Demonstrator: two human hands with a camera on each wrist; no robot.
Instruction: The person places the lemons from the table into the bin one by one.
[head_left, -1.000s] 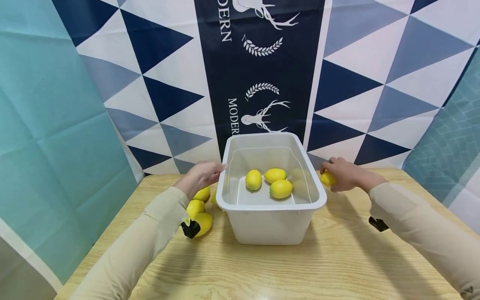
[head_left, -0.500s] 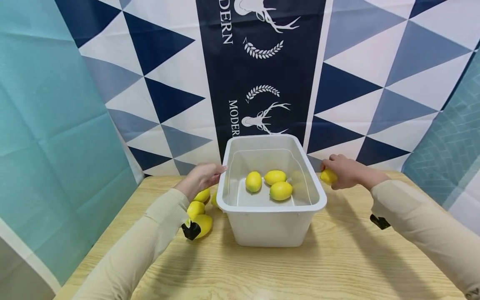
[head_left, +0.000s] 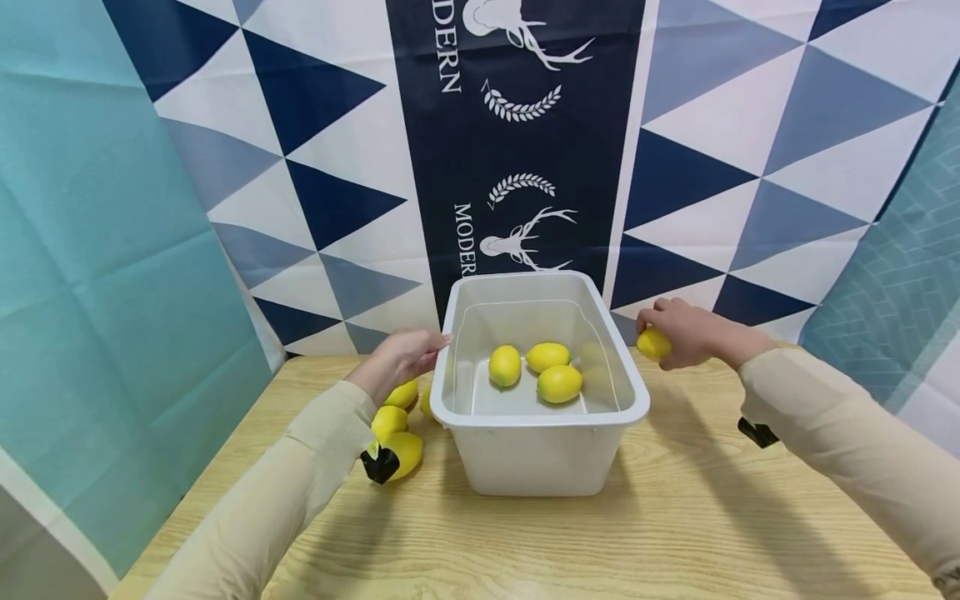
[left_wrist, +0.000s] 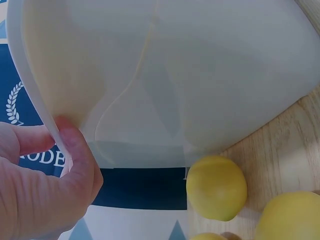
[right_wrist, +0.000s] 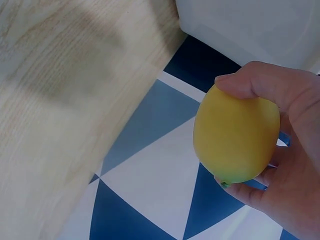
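Observation:
A white plastic bin (head_left: 536,458) stands mid-table with three lemons inside, one of them the left lemon (head_left: 505,367). My left hand (head_left: 407,357) pinches the bin's left rim between thumb and fingers, as the left wrist view shows up close. Just outside the bin's right side, my right hand (head_left: 684,333) grips a lemon (right_wrist: 237,135), its thumb over one side and fingers round the other. In the right wrist view the held lemon's green tip points down and away from the bin's wall.
Several lemons lie on the wooden table (head_left: 525,550) left of the bin, partly behind the left wrist, including a near lemon (head_left: 405,454). A patterned cloth (head_left: 337,167) hangs right behind the bin. A teal cloth (head_left: 127,250) borders the left side.
My right hand has lifted slightly with the lemon in its grip. The left hand keeps its pinch on the bin's rim, and the bin stays put.

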